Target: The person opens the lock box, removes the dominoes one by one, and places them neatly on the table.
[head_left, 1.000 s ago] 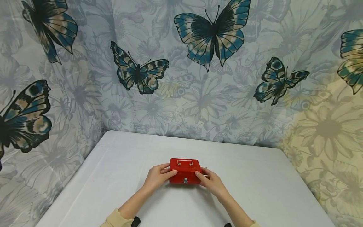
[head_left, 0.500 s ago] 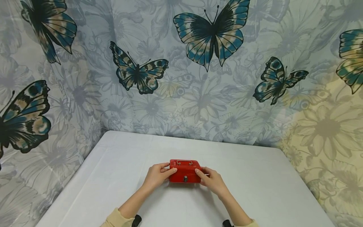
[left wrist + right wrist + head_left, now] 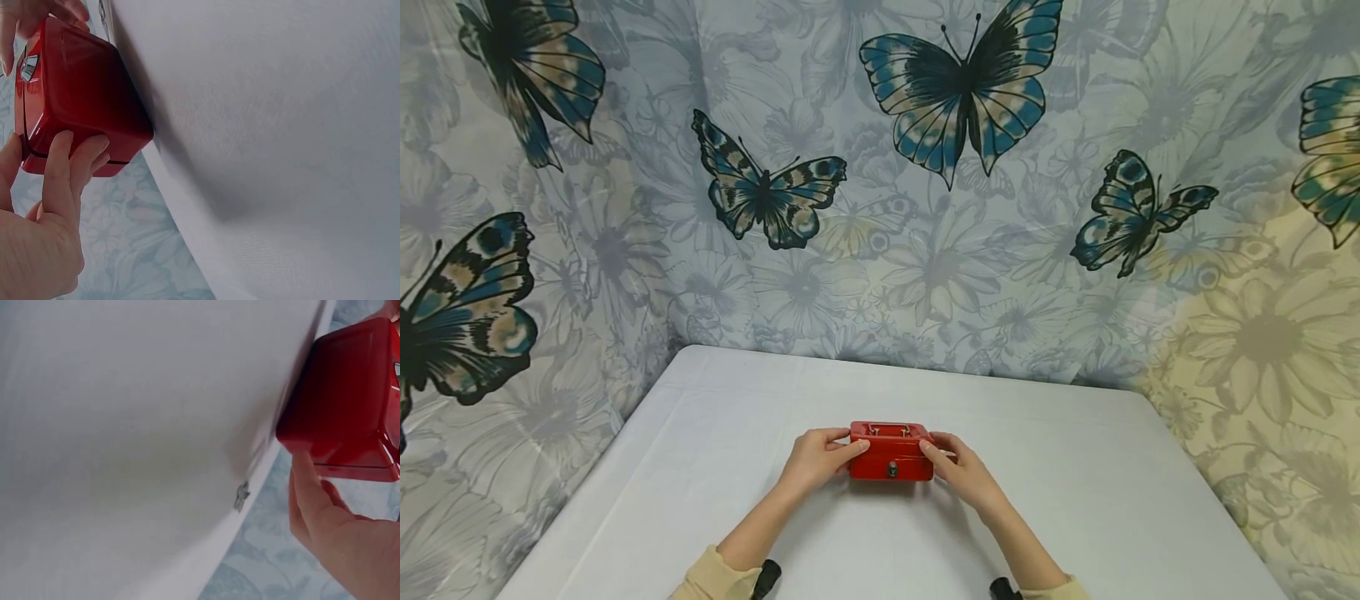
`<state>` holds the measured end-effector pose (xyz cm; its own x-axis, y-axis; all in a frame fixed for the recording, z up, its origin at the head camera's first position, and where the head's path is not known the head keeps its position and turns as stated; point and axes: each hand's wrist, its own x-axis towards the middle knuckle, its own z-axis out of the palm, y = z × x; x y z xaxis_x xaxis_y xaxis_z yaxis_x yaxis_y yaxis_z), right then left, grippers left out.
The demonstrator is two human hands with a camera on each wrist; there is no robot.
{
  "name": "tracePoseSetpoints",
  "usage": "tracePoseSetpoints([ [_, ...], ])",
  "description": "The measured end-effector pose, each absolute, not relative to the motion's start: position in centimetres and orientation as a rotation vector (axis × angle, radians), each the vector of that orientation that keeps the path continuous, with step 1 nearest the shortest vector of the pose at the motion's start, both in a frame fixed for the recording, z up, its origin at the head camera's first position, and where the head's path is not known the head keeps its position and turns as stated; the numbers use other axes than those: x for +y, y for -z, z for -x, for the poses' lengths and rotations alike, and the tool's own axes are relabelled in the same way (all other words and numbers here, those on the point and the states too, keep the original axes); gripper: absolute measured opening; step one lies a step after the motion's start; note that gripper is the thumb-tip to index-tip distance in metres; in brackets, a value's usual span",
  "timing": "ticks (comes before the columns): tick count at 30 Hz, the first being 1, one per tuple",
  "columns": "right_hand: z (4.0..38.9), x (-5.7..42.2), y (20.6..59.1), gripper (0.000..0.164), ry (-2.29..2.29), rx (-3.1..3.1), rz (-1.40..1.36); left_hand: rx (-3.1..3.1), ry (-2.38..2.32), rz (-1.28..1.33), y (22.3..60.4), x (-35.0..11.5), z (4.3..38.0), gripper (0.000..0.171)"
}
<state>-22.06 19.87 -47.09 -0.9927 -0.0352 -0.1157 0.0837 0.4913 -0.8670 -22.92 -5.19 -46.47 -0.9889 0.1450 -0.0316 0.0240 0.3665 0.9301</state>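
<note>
A small red cash box (image 3: 891, 458) with a wire handle on its lid and a silver lock (image 3: 892, 469) on its front is held between both hands at the table's middle. It leans back, front raised, and its underside shows in the left wrist view. Whether its rear edge touches the table I cannot tell. My left hand (image 3: 814, 461) grips the left end, thumb on the front and fingers along the side (image 3: 59, 150). My right hand (image 3: 962, 471) grips the right end the same way, a fingertip (image 3: 303, 464) near the bottom edge.
A white cloth-covered table (image 3: 760, 392) surrounds the box. Near its right end lies a small grey metallic piece (image 3: 241, 496), too blurred to name. Behind the table hangs a floral backdrop with butterflies (image 3: 962, 92). A dark strap-like piece (image 3: 766, 579) sits at my left wrist.
The box has tipped further back: its handle looks flatter and more of the front face shows. Both hands have kept their grip and moved slightly with it.
</note>
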Motion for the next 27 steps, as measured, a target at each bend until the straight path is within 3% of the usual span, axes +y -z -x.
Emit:
tracePoseSetpoints([
  [8,22.7,19.3,47.2,0.079,1.632,2.483,-0.067,2.515,-1.666,-0.139,46.3,-5.1,23.2,0.063],
  [27,23.0,18.8,47.1,0.077,1.606,2.507,-0.032,2.670,-1.601,-0.218,46.6,-5.2,23.3,0.059],
])
